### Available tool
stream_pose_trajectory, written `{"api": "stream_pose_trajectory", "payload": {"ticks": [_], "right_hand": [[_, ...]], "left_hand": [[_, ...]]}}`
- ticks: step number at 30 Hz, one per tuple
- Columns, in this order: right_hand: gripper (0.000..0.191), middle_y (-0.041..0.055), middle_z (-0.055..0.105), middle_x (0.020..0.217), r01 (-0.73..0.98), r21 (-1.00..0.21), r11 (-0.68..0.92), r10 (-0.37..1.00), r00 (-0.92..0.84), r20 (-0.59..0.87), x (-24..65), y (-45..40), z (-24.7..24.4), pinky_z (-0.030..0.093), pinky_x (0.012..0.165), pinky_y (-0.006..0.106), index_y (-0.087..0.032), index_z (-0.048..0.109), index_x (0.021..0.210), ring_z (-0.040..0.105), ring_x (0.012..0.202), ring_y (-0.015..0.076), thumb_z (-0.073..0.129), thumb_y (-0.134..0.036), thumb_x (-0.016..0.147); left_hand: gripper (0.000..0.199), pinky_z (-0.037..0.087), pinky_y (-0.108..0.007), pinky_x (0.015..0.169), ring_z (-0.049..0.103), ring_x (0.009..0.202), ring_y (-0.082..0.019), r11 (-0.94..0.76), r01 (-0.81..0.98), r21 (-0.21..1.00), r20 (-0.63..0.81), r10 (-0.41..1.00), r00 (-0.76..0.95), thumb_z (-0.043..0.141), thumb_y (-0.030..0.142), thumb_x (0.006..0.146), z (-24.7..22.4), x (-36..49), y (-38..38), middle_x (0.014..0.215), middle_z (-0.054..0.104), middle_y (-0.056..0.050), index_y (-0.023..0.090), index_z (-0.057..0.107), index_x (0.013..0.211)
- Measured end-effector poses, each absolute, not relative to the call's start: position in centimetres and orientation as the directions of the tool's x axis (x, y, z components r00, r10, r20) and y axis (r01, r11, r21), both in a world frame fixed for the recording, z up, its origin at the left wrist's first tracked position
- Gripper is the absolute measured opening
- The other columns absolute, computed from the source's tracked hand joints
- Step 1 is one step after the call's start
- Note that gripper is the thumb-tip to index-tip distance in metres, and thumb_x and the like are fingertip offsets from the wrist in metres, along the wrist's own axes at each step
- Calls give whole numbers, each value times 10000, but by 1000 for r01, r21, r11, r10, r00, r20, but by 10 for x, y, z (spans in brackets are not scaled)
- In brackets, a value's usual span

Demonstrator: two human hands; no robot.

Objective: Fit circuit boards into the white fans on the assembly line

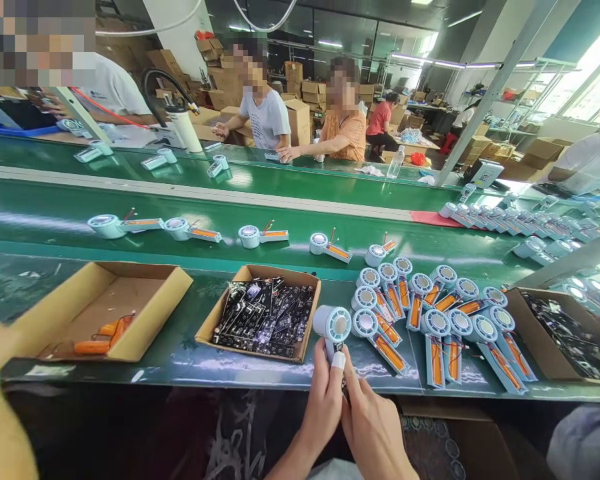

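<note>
A pale-blue plastic handheld device (333, 325) with a round, slotted head is held just right of the open brown cardboard box (307, 337) heaped with flat black circuit boards (267, 317), at the glossy green worktop (180, 353)'s near edge. The left hand (323, 387), its thumb tip wrapped white, and the right hand (373, 417) pinch its handle between curled fingers. Farther right of the box, similar devices (436, 323) carry slim orange inserts. Print on the pale-grey T-shirt (265, 120) beyond the box is too small to read.
</note>
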State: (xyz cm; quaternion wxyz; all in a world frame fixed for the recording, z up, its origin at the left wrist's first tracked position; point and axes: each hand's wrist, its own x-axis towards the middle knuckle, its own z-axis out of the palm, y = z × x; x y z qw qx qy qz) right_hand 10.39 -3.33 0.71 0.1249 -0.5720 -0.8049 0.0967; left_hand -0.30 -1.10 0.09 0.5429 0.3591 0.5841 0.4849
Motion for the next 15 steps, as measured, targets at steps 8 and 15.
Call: {"api": "stream_pose_trajectory", "payload": {"ticks": [8, 15], "right_hand": [[754, 166, 716, 1161, 856, -294, 425, 885, -325, 334, 107, -24, -15, 616, 590, 298, -190, -28, 1617, 749, 886, 267, 304, -102, 945], [669, 176, 688, 1212, 885, -159, 439, 813, -315, 490, 114, -4, -49, 584, 840, 469, -179, 28, 1622, 686, 1032, 331, 253, -152, 993]], "left_hand": [[432, 494, -383, 997, 645, 1178, -277, 291, 14, 957, -291, 956, -32, 461, 487, 940, 0, -14, -1, 1194, 720, -133, 187, 607, 1215], [221, 567, -333, 803, 699, 897, -200, 68, 731, 679, 41, 991, -130, 558, 372, 983, 26, -75, 46, 1025, 719, -65, 220, 685, 1079]]}}
